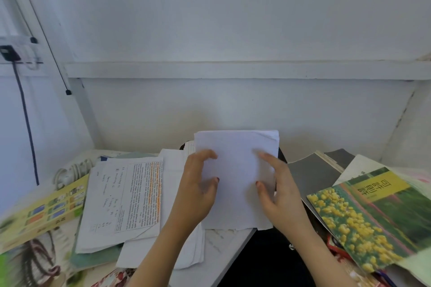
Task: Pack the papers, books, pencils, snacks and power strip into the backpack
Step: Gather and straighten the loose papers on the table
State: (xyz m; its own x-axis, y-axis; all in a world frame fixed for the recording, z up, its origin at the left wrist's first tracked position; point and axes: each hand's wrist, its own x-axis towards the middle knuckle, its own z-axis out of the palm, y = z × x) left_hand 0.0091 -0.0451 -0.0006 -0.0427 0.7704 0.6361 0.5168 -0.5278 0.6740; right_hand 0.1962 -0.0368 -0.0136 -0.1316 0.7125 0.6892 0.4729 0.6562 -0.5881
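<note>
Both hands on one stack of white papers (pixel 235 184) - left hand (pixel 198 191) curled round its left edge, right hand (pixel 278 191) clasping the right edge, thumbs on the blank top sheet. The stack is upright-ish and tilted, its lower edge above the black backpack (pixel 268 263), which shows under the right wrist and behind the stack's top corners. Whether the stack sits inside the bag, cannot tell. Just left of the left hand lie loose printed sheets (pixel 130 196), one with orange highlighting; further left a white power strip (pixel 72 172) and a yellow-green book (pixel 44 209). Right of the right hand - grey covers (pixel 310 175), then a book with yellow flowers (pixel 373 216), near the forearm.
</note>
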